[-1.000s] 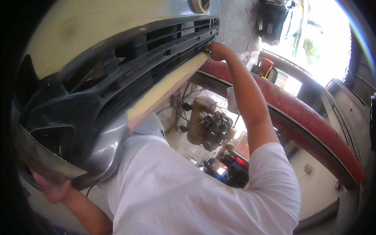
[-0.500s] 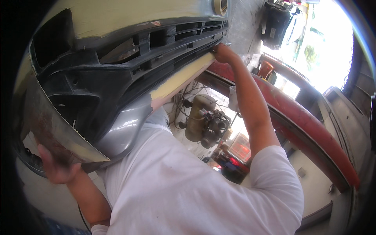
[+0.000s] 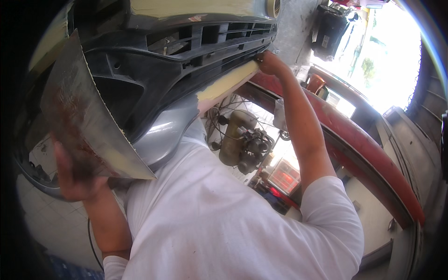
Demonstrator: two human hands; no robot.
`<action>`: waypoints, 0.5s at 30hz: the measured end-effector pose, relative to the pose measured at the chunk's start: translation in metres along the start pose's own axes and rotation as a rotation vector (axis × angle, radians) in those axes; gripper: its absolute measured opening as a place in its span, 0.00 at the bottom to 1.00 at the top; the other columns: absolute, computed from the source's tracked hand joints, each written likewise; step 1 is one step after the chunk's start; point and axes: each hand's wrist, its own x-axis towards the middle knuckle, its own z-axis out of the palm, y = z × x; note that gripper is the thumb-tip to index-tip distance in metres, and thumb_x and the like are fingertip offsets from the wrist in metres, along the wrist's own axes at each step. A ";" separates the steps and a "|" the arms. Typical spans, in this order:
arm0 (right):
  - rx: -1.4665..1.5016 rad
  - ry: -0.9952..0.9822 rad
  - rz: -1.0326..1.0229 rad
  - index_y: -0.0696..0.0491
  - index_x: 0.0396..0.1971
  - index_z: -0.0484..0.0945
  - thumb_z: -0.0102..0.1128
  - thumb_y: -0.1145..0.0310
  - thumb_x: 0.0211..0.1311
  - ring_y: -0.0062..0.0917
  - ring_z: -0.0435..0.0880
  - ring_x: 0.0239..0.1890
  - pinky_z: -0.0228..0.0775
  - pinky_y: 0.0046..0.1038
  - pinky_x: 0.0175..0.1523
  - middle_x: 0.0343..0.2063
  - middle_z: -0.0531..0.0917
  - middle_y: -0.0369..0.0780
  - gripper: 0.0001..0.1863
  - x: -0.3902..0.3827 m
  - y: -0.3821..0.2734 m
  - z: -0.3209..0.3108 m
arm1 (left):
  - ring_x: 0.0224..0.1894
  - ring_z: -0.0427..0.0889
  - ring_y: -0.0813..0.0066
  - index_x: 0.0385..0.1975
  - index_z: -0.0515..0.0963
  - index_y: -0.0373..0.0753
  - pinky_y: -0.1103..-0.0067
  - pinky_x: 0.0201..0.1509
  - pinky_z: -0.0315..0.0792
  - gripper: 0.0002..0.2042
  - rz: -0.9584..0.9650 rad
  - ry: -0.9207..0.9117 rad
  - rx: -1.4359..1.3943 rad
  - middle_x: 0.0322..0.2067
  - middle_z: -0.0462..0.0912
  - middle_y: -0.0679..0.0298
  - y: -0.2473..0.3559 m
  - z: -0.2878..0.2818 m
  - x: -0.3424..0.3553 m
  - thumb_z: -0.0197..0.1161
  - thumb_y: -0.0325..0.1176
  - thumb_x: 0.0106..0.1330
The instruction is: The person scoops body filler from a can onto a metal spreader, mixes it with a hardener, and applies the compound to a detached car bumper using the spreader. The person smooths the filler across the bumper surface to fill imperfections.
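Observation:
My left hand (image 3: 79, 179) holds a thin grey sheet (image 3: 81, 107) by its lower part, with fingers partly behind it. The sheet stands tilted, smeared with reddish brown and pale yellow, and has a ragged, crusted edge. Behind it lies a car bumper (image 3: 163, 135), with a black grille, a glossy grey corner and a pale yellow filler strip along its near edge. My right hand (image 3: 273, 64) is closed at the far right end of that strip, fingers curled; what is in them is hidden.
A roll of tape (image 3: 274, 8) rests at the bumper's top end. Below stands an air compressor (image 3: 240, 142) with hoses. A red car body panel (image 3: 354, 135) curves along the right. A black bin-like container (image 3: 328, 30) stands at the back.
The grey sheet has swung up and now stands more in front of the bumper's left part. My left hand has risen slightly with it. My right hand stays near the strip's far end.

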 end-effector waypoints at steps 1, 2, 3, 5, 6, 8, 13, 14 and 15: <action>-0.010 0.000 -0.004 0.52 0.54 0.85 0.55 0.72 0.60 0.48 0.82 0.58 0.74 0.42 0.65 0.53 0.85 0.52 0.22 -0.002 -0.003 0.000 | 0.72 0.65 0.31 0.73 0.63 0.27 0.44 0.72 0.68 0.47 -0.001 0.000 -0.033 0.72 0.62 0.32 0.000 0.001 0.001 0.79 0.49 0.60; -0.007 0.008 0.011 0.52 0.55 0.85 0.55 0.72 0.60 0.48 0.82 0.58 0.74 0.42 0.65 0.52 0.85 0.52 0.22 -0.004 -0.005 0.001 | 0.72 0.64 0.31 0.73 0.63 0.27 0.44 0.72 0.67 0.47 -0.001 -0.005 -0.056 0.72 0.61 0.32 0.001 0.001 0.002 0.79 0.48 0.60; -0.003 0.016 0.025 0.52 0.55 0.85 0.55 0.72 0.59 0.48 0.82 0.58 0.74 0.42 0.65 0.52 0.85 0.53 0.23 -0.006 -0.007 0.003 | 0.72 0.64 0.30 0.73 0.63 0.28 0.44 0.72 0.67 0.46 -0.003 -0.011 -0.077 0.72 0.60 0.31 0.001 0.001 0.002 0.79 0.48 0.60; -0.012 0.021 0.036 0.51 0.55 0.85 0.55 0.72 0.59 0.49 0.82 0.58 0.73 0.42 0.65 0.53 0.85 0.53 0.23 -0.008 -0.015 0.002 | 0.72 0.64 0.29 0.73 0.63 0.29 0.44 0.72 0.67 0.45 -0.017 -0.018 -0.110 0.72 0.59 0.31 -0.001 0.001 0.001 0.79 0.46 0.61; -0.022 0.019 0.035 0.51 0.55 0.85 0.55 0.73 0.59 0.49 0.82 0.59 0.73 0.42 0.65 0.53 0.85 0.53 0.24 -0.010 -0.018 0.001 | 0.72 0.63 0.29 0.73 0.63 0.29 0.44 0.72 0.66 0.44 -0.032 -0.009 -0.131 0.72 0.59 0.30 -0.002 0.002 -0.001 0.79 0.45 0.62; -0.017 0.021 0.039 0.51 0.56 0.85 0.55 0.73 0.59 0.49 0.81 0.60 0.73 0.42 0.66 0.55 0.83 0.53 0.24 -0.020 -0.034 -0.005 | 0.72 0.63 0.28 0.73 0.63 0.30 0.44 0.73 0.66 0.43 -0.061 0.021 -0.177 0.72 0.58 0.30 -0.002 0.005 -0.005 0.78 0.42 0.63; 0.018 -0.012 0.031 0.50 0.57 0.84 0.57 0.70 0.61 0.49 0.78 0.63 0.70 0.42 0.68 0.59 0.80 0.54 0.24 -0.039 -0.058 -0.017 | 0.72 0.65 0.30 0.73 0.63 0.29 0.46 0.73 0.66 0.43 0.055 -0.028 -0.105 0.72 0.60 0.30 0.003 0.008 0.014 0.76 0.46 0.63; 0.003 0.009 0.029 0.51 0.56 0.85 0.56 0.71 0.59 0.49 0.79 0.62 0.71 0.42 0.67 0.57 0.82 0.54 0.23 -0.042 -0.061 -0.016 | 0.72 0.66 0.33 0.72 0.65 0.28 0.47 0.73 0.66 0.45 0.039 0.002 -0.103 0.71 0.62 0.31 0.005 0.013 0.014 0.76 0.51 0.61; -0.012 0.031 0.028 0.52 0.54 0.85 0.56 0.71 0.57 0.48 0.81 0.60 0.73 0.42 0.66 0.55 0.83 0.54 0.23 -0.044 -0.065 -0.014 | 0.72 0.66 0.34 0.72 0.65 0.28 0.48 0.73 0.65 0.46 0.029 0.018 -0.112 0.71 0.63 0.32 0.005 0.015 0.015 0.76 0.54 0.61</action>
